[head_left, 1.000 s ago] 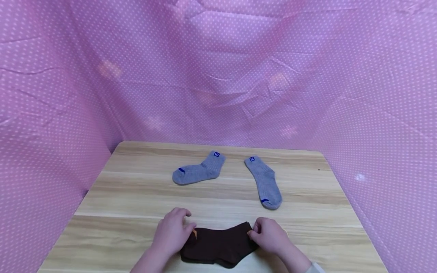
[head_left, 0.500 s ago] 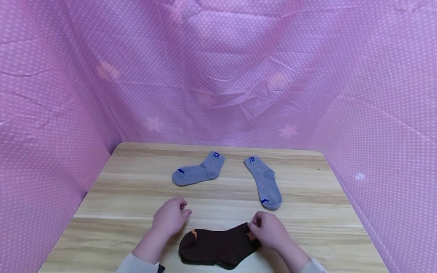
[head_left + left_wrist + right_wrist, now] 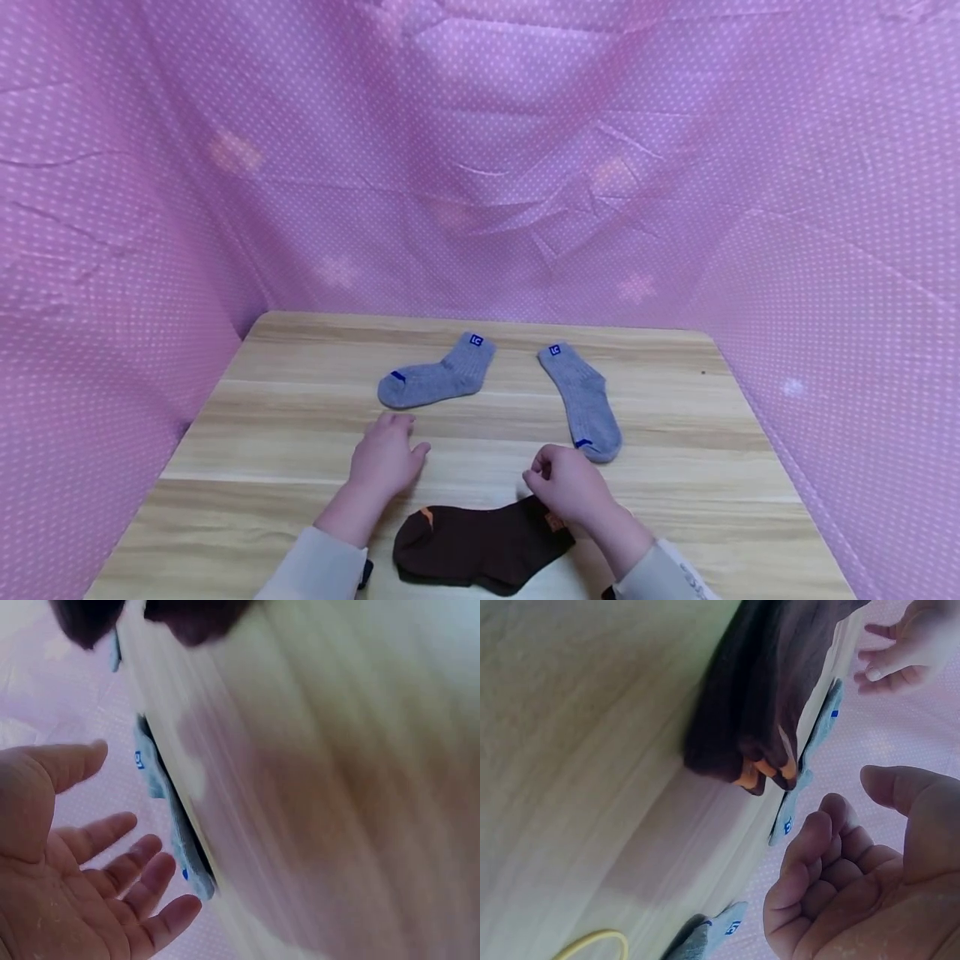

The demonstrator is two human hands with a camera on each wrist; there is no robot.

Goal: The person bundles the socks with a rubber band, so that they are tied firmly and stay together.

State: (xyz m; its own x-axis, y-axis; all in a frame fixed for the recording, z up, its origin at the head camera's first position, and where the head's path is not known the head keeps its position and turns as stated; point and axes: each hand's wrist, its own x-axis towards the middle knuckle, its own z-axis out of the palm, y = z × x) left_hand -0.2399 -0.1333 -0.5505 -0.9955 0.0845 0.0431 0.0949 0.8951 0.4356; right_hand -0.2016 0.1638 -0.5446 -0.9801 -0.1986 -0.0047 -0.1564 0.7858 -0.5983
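Note:
A stacked pair of dark brown socks (image 3: 480,546) with orange marks lies at the table's near edge. Over its cuff end hovers my right hand (image 3: 573,487), fingers loosely curled; the right wrist view shows its thumb apart from the fingers and nothing held. My left hand (image 3: 384,457) reaches above the table with fingers spread, nothing in its grasp. Just beyond its fingertips in the head view is a grey sock (image 3: 435,383) with a blue toe stripe, its toe pointing left. Beyond my right hand lies the matching grey sock (image 3: 581,404), toe toward me.
A thin yellow loop (image 3: 604,935) lies on the wooden table (image 3: 262,433) in the right wrist view; the right arm hides it from the head camera. Pink dotted cloth (image 3: 480,167) hangs behind the table and along both sides.
My left hand has left the brown socks' toe end and moved forward toward the left grey sock. My right hand has let go of the cuff and shifted slightly forward and left.

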